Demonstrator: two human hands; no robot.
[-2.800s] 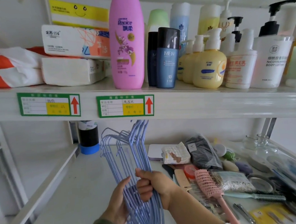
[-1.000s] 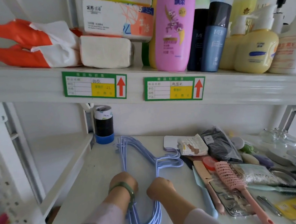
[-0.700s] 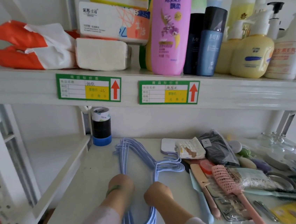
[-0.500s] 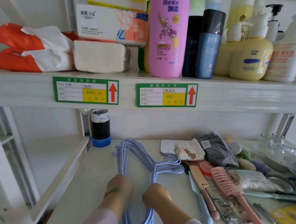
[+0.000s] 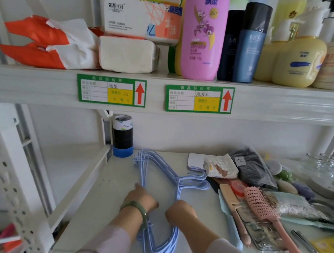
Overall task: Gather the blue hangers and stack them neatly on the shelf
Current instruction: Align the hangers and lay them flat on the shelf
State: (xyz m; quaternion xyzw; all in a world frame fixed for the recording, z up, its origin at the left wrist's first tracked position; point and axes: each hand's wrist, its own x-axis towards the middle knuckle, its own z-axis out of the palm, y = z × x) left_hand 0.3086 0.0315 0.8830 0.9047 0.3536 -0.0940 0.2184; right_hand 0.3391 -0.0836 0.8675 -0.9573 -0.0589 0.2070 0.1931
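On the lower shelf (image 5: 99, 197) of a white rack, a stack of blue hangers (image 5: 158, 189) lies flat, its long axis running from the front edge back toward the wall, the hooks turned right, near a small white packet (image 5: 221, 167). Both forearms reach in from below in pale sleeves, backs of the hands up. The left hand (image 5: 141, 199), with a green bangle (image 5: 138, 208) at the wrist, rests on the left side of the stack, one finger stretched forward along the wires; its grip looks loose and flat, not clamped. The right hand (image 5: 180, 211) is curled down over the right side of the stack near the front; its fingers are hidden beneath it, so I cannot tell whether that grip is closed on the wires. Above, the upper shelf (image 5: 34, 86) carries tissue packs (image 5: 127, 54), a tall pink bottle (image 5: 205, 29), dark bottles (image 5: 250, 43) and yellow pump bottles (image 5: 297, 63), with two green price tags (image 5: 113, 92) on its front edge. Behind the stack, a roll of dark tape (image 5: 123, 136) stands in the back corner. Right of the stack the shelf is crowded: a black bag (image 5: 250, 167), a comb (image 5: 230, 200) and a pink brush (image 5: 261, 205) lie close beside the right hand.
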